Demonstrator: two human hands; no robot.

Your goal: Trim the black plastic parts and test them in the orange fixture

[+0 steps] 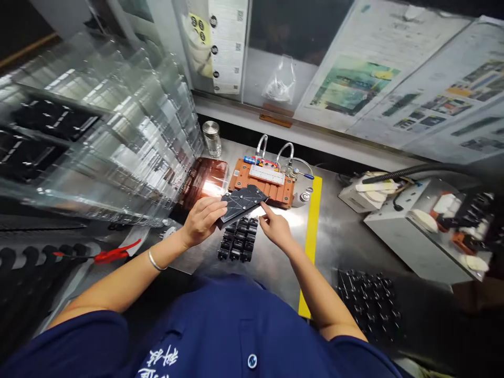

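My left hand (pixel 202 220) is closed on the left end of a flat black plastic panel (pixel 244 203) with ribs and small shiny round spots on its face. The panel is held tilted above the bench. At its right corner my right hand (pixel 274 224) touches the edge with an extended index finger; the other fingers are partly curled. Beneath the panel lies a cluster of black cylindrical parts (pixel 239 241), partly covered by it. Just behind stands an orange-brown fixture (pixel 262 181) with metal hoses and a white label strip.
Stacked clear plastic trays (pixel 149 131) rise at the left. A lidded glass jar (pixel 212 139) and a brown translucent box (pixel 207 181) stand behind my left hand. Yellow tape (pixel 313 226) crosses the bench. A grey machine (pixel 421 231) and more black parts (pixel 370 302) are at the right.
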